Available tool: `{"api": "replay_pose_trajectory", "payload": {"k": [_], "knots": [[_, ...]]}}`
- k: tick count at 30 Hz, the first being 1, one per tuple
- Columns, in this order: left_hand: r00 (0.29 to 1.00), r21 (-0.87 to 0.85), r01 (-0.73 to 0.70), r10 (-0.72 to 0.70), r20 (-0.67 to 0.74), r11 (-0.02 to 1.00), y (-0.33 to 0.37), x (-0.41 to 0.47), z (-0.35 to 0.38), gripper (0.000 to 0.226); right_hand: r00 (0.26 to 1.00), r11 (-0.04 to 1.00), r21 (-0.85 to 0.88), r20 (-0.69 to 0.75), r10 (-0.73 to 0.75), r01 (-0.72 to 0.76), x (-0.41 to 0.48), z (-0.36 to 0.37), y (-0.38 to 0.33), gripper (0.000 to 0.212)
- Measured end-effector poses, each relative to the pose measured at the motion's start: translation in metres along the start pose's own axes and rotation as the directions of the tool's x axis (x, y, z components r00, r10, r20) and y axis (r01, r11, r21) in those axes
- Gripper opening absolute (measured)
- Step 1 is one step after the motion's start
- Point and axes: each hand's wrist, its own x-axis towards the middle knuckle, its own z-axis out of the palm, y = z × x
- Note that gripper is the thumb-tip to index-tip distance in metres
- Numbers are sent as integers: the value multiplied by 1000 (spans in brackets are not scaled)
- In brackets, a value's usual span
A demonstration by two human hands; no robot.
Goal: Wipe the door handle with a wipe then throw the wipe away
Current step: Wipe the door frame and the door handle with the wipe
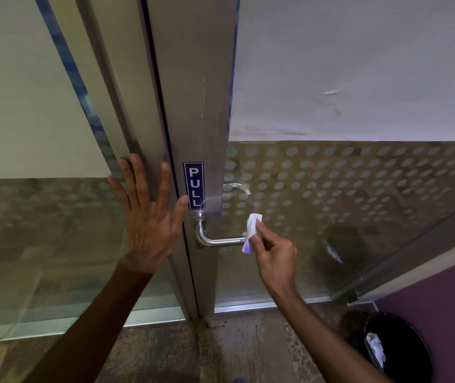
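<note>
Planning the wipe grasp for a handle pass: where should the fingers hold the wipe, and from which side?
Pinch the wipe at its middle, as the right hand does, coming from the handle's free end on the right. The door handle is a horizontal bar bending into the door at left, so probably only that right end lets the folded wipe wrap round it.

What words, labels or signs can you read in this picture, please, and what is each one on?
"PULL": white capitals set one below another on a blue sticker, stuck on the metal door frame just above the door handle.

No other text is visible: the wipe in the right hand, the glass and the black bin show no lettering.
</note>
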Motion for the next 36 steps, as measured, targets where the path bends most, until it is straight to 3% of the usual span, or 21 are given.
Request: {"api": "replay_pose_trajectory", "payload": {"k": [4,7,12,14,16,20,23,26,28,30,36], "knots": [[1000,-1,4,-4,3,1000,2,1,-2,72,965,886,388,44,257,-253,6,13,-13,18],[1000,5,1,-2,6,1000,1,1,-2,72,951,836,463,60,303,-296,4,18,-19,33],[1000,13,10,-10,24,1000,0,0,-2,72,872,676,598,81,483,-430,3,18,-17,4],[1000,2,13,-13,26,1000,1,0,-2,71,872,671,614,60,486,-416,0,19,-19,6],[999,-6,17,-16,28,1000,1,0,-2,71,905,773,531,-29,425,-346,-6,21,-18,5],[999,-3,17,-17,30,1000,1,0,-3,71,964,965,205,-175,203,-166,-22,23,-13,17],[999,1,19,-19,25,1000,2,0,-3,71,981,1000,-11,-196,-7,5,-29,22,-9,24],[999,-6,26,-26,27,1000,3,0,-3,71,970,962,-156,-65,-236,224,-27,18,-2,13],[999,0,29,-29,34,1000,4,0,-4,71,899,851,-301,59,-435,431,-21,14,0,22],[999,8,28,-29,38,1000,3,0,-5,71,764,614,-489,197,-614,620,-15,11,4,38],[998,22,30,-31,46,999,3,1,-5,72,451,108,-579,489,-746,808,4,5,8,29]]}}
